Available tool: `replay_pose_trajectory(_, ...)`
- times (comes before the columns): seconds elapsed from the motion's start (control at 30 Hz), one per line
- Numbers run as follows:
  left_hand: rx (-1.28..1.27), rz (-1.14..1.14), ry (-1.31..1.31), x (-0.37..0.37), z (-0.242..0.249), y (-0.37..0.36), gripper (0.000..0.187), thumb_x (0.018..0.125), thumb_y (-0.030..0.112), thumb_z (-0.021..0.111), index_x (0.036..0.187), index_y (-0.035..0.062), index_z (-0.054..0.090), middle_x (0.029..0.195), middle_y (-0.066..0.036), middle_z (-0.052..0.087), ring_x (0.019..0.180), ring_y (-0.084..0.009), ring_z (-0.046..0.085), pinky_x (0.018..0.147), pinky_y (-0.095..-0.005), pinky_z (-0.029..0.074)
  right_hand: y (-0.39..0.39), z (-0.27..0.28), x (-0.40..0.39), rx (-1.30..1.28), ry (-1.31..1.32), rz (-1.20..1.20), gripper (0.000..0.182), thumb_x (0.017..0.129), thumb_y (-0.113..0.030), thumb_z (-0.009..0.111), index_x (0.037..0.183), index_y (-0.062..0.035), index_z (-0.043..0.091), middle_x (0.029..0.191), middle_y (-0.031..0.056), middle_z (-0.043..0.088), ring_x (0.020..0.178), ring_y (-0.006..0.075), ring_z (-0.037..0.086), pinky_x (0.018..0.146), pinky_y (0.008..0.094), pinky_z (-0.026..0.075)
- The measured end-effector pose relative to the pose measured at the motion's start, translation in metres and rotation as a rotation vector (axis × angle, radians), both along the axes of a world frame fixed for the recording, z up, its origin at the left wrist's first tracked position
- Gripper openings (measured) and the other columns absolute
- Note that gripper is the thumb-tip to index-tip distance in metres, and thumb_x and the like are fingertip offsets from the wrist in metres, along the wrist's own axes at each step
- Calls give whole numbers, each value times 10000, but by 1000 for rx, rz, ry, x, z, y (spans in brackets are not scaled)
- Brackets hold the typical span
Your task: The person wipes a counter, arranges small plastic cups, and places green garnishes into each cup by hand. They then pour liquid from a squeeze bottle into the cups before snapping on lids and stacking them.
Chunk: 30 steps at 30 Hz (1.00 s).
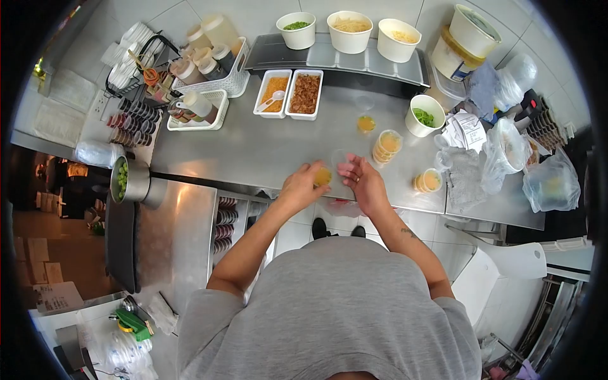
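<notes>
Over the front edge of the steel counter, my left hand is closed around a small clear cup of yellow sauce. Close beside it, my right hand pinches a clear round plastic lid by its edge. The lid and the cup are apart. Beyond my hands stands another small cup of yellow sauce, with a loose clear lid behind it. To the right are a stack of sauce cups and a shorter stack nearer the front edge.
Two white trays, one of orange crumbs and one of brown bits, stand at the back. Several white tubs line the raised shelf. A tub of greens, paper slips and a grey cloth lie right. Bottles fill a basket left.
</notes>
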<state>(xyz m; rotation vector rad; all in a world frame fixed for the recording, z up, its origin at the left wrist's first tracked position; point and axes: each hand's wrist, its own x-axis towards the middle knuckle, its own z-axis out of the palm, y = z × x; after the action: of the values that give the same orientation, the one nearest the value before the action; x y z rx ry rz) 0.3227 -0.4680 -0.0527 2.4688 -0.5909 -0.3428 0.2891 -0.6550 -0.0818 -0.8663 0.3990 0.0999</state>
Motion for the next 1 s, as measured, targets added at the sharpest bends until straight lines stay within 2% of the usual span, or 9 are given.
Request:
replay_pose_trajectory(0.07, -18, -41, 17, 0, 0, 1, 626, 760, 292, 770, 1291, 108, 495, 1108, -193, 607, 983, -371, 612, 832, -435, 501, -3, -6, 5, -14, -32, 44, 362, 1008, -337, 476, 1107, -4, 578, 907, 59, 639, 812, 158, 586, 695, 276, 463)
replay_pose_trajectory(0.17, -51, -59, 17, 2, 0, 2, 646, 745, 273, 786, 1291, 92, 491, 1103, -195, 607, 975, -368, 611, 836, -434, 496, 10, -9, 11, -532, -26, 150, 174, 967, -187, 556, 1016, -27, 602, 870, 65, 629, 748, 159, 586, 637, 314, 478)
replay_pose_trajectory(0.27, -90, -41, -5, 3, -10, 3, 668, 732, 257, 799, 1285, 54, 485, 1091, -190, 608, 937, -351, 616, 822, -417, 502, 26, -18, 8, -915, -311, 41, 44, 896, -52, 598, 935, -32, 600, 834, 102, 609, 694, 221, 593, 607, 368, 484)
replay_pose_trajectory(0.37, -167, -5, 84, 3, -10, 3, 690, 733, 254, 809, 1286, 18, 471, 1046, -163, 620, 875, -289, 624, 785, -372, 511, 30, -10, 5, -1141, -463, -30, 60, 863, -38, 610, 916, -21, 587, 840, 142, 584, 713, 299, 591, 644, 394, 488)
replay_pose_trajectory(0.47, -324, 8, 248, 3, -19, 9, 654, 785, 266, 784, 1290, 8, 459, 956, -121, 630, 795, -200, 620, 692, -310, 511, 31, -7, 4, -1146, -469, -38, 49, 865, -34, 603, 909, -24, 585, 845, 148, 574, 738, 349, 582, 646, 394, 485)
replay_pose_trajectory(0.6, -450, 185, 655, 9, -7, 11, 509, 894, 282, 687, 1264, 17, 459, 825, -76, 622, 690, -116, 608, 528, -250, 472, 31, -9, 6, -1149, -465, -25, 42, 864, -29, 605, 896, -25, 578, 843, 141, 567, 746, 336, 585, 652, 393, 484)
replay_pose_trajectory(0.7, -407, 283, 655, 12, -4, 4, 409, 942, 285, 617, 1220, 23, 471, 763, -78, 614, 578, -115, 590, 420, -243, 416, 31, -13, 8, -1142, -462, -23, 46, 861, -32, 609, 892, -29, 576, 837, 137, 563, 744, 333, 583, 648, 394, 482)
replay_pose_trajectory(0.8, -374, 304, 638, 15, -7, -2, 365, 941, 279, 612, 1175, 35, 475, 725, -79, 611, 491, -122, 563, 374, -252, 384, 32, -13, 10, -1151, -445, -16, 48, 855, -37, 610, 888, -38, 576, 835, 127, 563, 746, 336, 581, 643, 401, 478)
replay_pose_trajectory(1.0, -329, 290, 812, 30, 1, -5, 272, 933, 240, 613, 1098, 79, 469, 640, -77, 588, 423, -122, 519, 347, -262, 345, 27, -13, 13, -1347, -514, 27, 55, 825, -62, 617, 862, -81, 581, 825, 99, 561, 779, 325, 576, 676, 410, 463)
